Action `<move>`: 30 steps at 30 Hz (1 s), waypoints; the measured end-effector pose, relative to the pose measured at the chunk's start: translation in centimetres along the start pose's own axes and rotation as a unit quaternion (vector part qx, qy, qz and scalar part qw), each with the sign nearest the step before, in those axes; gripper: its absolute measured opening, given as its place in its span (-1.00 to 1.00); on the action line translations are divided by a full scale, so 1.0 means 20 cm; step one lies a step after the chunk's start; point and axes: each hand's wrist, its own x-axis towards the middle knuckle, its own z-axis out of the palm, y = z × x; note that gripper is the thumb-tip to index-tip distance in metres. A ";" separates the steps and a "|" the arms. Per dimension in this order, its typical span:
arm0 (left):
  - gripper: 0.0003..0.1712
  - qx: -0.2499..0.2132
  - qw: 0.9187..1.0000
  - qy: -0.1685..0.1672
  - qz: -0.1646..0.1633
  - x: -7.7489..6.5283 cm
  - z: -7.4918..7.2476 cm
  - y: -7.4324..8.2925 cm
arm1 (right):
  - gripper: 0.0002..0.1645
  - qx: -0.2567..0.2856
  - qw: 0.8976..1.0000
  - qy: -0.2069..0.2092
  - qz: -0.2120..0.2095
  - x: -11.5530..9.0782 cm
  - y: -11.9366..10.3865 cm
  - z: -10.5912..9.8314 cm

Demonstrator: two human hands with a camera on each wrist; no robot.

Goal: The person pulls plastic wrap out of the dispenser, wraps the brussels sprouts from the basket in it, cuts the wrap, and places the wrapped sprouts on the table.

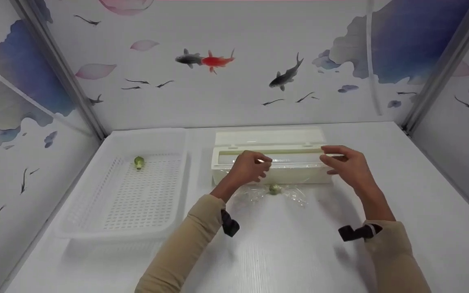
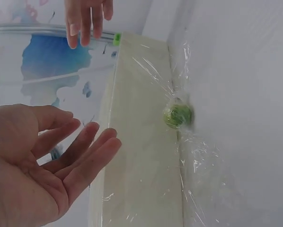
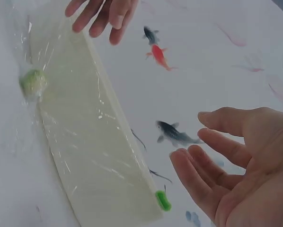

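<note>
A cream cling film dispenser box [image 1: 273, 176] stands with its lid [image 1: 269, 136] raised and a film roll [image 1: 295, 158] inside. Clear cling film [image 1: 255, 194] hangs over its front onto the table, around a small green vegetable [image 1: 274, 189] at the box's foot. My left hand [image 1: 248, 167] hovers over the left part of the box, fingers loosely bent, with nothing seen between them. At the box's right end is my right hand [image 1: 348, 165], thumb and fingers apart in the right wrist view. Whether its fingertips touch the box I cannot tell.
To the left stands a white plastic basket [image 1: 84, 203] with a slotted floor, holding another small green vegetable [image 1: 139, 162]. A bright green slider [image 3: 163, 200] sits at the box's right end. Printed panels [image 1: 250, 101] enclose the white table [image 1: 275, 248] at the back and sides.
</note>
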 end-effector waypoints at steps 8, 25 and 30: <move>-0.66 -0.079 0.995 0.006 0.060 0.10 0.07 0.06 | -0.25 -0.046 0.998 0.039 0.000 0.03 0.12 -0.06; -0.70 -0.152 0.975 0.072 0.143 0.28 0.39 0.11 | 0.08 -0.023 0.995 -0.058 0.083 0.09 0.30 -0.04; -0.70 -0.145 0.978 0.083 0.129 0.31 0.48 0.15 | 0.03 -0.020 0.996 -0.054 0.068 0.09 0.32 -0.03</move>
